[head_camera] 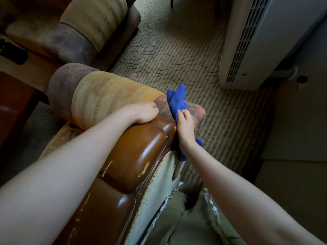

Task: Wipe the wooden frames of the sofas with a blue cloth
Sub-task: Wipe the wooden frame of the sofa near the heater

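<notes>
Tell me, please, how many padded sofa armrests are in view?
2: the near armrest lies under the left hand, beside the blue cloth; the far armrest sits upper left. Others may lie outside the frame.

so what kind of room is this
Likely a living room: two upholstered sofas, the near one and another beyond it, a patterned carpet, and a standing white air conditioner.
</notes>
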A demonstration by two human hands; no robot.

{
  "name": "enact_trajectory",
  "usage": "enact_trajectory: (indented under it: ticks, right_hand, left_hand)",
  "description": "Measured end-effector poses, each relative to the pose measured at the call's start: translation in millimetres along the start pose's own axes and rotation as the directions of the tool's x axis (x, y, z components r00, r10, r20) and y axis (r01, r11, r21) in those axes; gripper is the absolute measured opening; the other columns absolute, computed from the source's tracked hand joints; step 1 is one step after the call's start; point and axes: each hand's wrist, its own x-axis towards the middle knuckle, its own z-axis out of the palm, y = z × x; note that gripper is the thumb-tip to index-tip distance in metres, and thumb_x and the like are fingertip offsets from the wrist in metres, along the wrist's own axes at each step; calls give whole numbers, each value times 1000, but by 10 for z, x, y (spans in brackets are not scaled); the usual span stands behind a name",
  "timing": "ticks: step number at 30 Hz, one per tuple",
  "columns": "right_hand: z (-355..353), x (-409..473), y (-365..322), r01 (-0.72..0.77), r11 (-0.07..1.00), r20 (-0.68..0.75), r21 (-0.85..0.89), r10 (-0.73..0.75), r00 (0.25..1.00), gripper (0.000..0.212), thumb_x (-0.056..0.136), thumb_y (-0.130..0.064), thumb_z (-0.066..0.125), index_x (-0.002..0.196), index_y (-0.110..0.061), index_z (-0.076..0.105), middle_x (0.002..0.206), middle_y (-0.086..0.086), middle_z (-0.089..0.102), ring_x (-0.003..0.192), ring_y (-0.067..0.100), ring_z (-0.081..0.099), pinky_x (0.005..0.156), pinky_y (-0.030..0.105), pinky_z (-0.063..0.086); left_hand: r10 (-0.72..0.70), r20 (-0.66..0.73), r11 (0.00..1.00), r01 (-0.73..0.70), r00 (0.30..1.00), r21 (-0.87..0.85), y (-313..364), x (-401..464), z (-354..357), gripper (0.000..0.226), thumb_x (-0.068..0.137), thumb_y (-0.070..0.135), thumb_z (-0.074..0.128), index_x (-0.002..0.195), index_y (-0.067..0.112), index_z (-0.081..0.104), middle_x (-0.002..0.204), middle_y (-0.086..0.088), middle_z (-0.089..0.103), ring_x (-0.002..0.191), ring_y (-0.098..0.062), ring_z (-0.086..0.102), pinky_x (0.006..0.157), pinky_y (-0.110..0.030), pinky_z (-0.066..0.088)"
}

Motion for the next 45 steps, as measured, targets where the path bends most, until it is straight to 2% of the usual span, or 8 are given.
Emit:
enact_trajectory:
  ticks: [5,8,9,15,24,33,40,45]
  right_hand:
    - [-73,-276,157,-131,987,116,93,120,986,33,99,-29,34,111,-12,61,110,-4,61,114,10,55,100,24,37]
    - [-148,-738,51,-72,986,130,149,53,990,23,100,-22,37,109,-17,58,113,-14,20,118,-4,31,94,29,37]
    - [-150,-879,2,-3,992,154,126,-17,988,19,99,-24,38,103,-22,57,86,-15,38,75,-8,35,93,26,37]
    - [-20,-541,-164,269,955,217,-127,-238,947,30,93,-30,37,93,-11,60,98,3,63,100,18,54,93,29,36]
    - [-333,-491,49,-76,995,362,-62,94,928,34,96,-40,35,104,-14,56,107,-3,57,105,2,47,94,29,40]
    - [-226,-479,-379,349,924,457,-158,-245,855,40,89,-33,38,71,0,54,72,2,50,72,9,45,79,44,38]
    - [-371,-539,-352,152,975,462,-160,-62,885,39,95,-23,41,59,-35,49,66,-21,48,72,-1,41,76,22,32]
    - [-501,-688,-449,268,930,514,-253,-105,851,43,88,-31,34,70,3,54,76,14,54,80,22,47,83,41,37]
  left_hand:
    - [30,-18,999,-30,999,16,-34,20,11,43,102,26,27,140,12,42,148,-12,38,131,-27,39,106,-34,31]
    - [45,-14,999,-44,999,24,-32,38,22,43,101,24,27,139,11,44,149,-11,37,133,-26,38,107,-32,31]
    - [46,-14,999,-46,999,23,-25,36,19,43,101,23,27,139,10,43,150,-12,36,134,-26,37,107,-31,30]
    - [36,-10,999,-36,999,-4,-13,33,21,43,100,19,29,139,6,42,150,-15,35,135,-26,37,109,-33,30]
    - [11,-14,1000,-11,1000,-20,-34,32,26,48,100,20,28,147,13,31,156,-12,25,141,-26,28,114,-35,25]
    - [-50,-49,997,46,998,-68,-32,67,36,45,99,8,32,144,7,34,149,-16,36,133,-29,39,104,-30,31]
    - [-72,-49,991,66,996,-121,-27,69,46,45,99,13,31,144,7,35,151,-13,34,137,-25,35,109,-30,28]
    - [-73,-46,985,65,996,-158,-70,95,54,50,101,16,27,150,10,22,158,-8,19,144,-20,21,115,-27,16]
